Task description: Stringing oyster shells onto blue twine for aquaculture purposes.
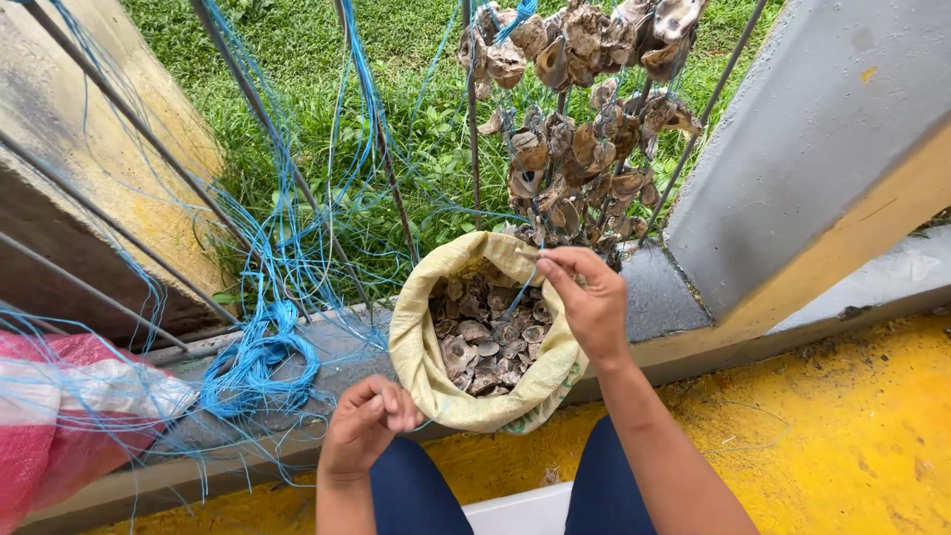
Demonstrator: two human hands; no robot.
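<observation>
Yellow floor (842, 436), grey pillar (822, 129), grass (327, 59) beyond

1. A yellowish woven sack (421, 357) is standing open at the centre, its rim rolled down, brimming with grey-brown shells (482, 342).
2. A thin blue string (517, 299) is running taut from the sack's far-right rim down toward its near-left edge, crossing over the shells.

Single head view, steeply downward, close over knees – facing railing, grass beyond
</observation>
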